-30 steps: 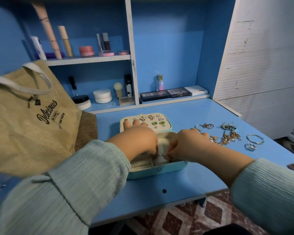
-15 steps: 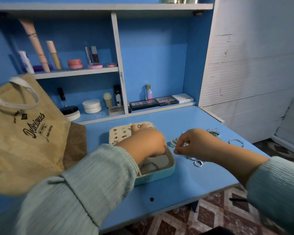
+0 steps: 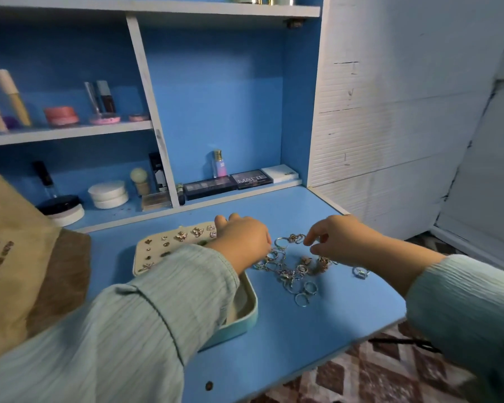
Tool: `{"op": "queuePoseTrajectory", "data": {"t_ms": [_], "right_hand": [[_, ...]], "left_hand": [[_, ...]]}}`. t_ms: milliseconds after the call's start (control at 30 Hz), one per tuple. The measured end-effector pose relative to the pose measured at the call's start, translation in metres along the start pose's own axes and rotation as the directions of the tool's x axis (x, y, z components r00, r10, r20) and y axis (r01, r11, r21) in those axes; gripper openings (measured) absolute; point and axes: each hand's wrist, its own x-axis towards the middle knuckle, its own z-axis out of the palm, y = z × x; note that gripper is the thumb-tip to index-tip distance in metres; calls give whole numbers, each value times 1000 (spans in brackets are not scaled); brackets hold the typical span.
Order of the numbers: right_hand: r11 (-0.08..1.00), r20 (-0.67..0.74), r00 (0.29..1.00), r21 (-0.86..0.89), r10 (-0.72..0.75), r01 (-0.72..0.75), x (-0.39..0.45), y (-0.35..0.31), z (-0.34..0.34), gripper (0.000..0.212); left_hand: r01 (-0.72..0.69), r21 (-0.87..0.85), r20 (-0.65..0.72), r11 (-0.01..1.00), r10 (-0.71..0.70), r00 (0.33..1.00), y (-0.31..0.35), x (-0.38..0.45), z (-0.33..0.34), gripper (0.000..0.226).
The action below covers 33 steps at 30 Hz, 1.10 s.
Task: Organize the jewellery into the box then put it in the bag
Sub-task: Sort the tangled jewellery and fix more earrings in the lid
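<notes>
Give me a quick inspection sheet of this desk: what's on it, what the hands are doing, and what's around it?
Surface: blue desk, mostly bare at the front edge.
Job's things: jewellery box lies open, earrings pinned in its lid; loose pile of rings and chains to its right; tan bag stands at the left.
Clutter: cosmetics on the shelves, MATTE palette.
Hands: left hand at the pile's edge, grasp hidden; right hand reaches into the pile, pinch unclear.
Cables: nothing seen.
Surroundings: white wall at right, patterned floor below.
</notes>
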Motion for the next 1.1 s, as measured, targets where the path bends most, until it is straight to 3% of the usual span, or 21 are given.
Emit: {"op": "queuePoseTrajectory", "data": {"t_ms": [367, 600, 800, 933, 1033, 1100], "right_hand": [[985, -59, 997, -165, -54, 43, 42, 2, 16, 23], [973, -25, 991, -189, 131, -133, 19, 42, -10, 22], [917, 2, 944, -240, 329, -319, 1, 70, -12, 22], [901, 19, 922, -221, 388, -374, -9, 74, -13, 19], [888, 14, 903, -189, 430, -420, -11, 72, -9, 34], [885, -7, 896, -157, 443, -439, -10, 73, -5, 30]], "left_hand": [[4, 55, 66, 998, -7, 998, -6, 33, 10, 23], [-3, 182, 125, 983, -20, 992, 9, 50, 2, 26], [-21, 328, 179, 944, -40, 983, 21, 53, -4, 21], [-15, 348, 173, 937, -48, 984, 22, 51, -2, 14], [-20, 340, 124, 940, -23, 992, 19, 49, 1, 13], [-20, 327, 110, 945, -17, 994, 17, 47, 0, 17]]}}
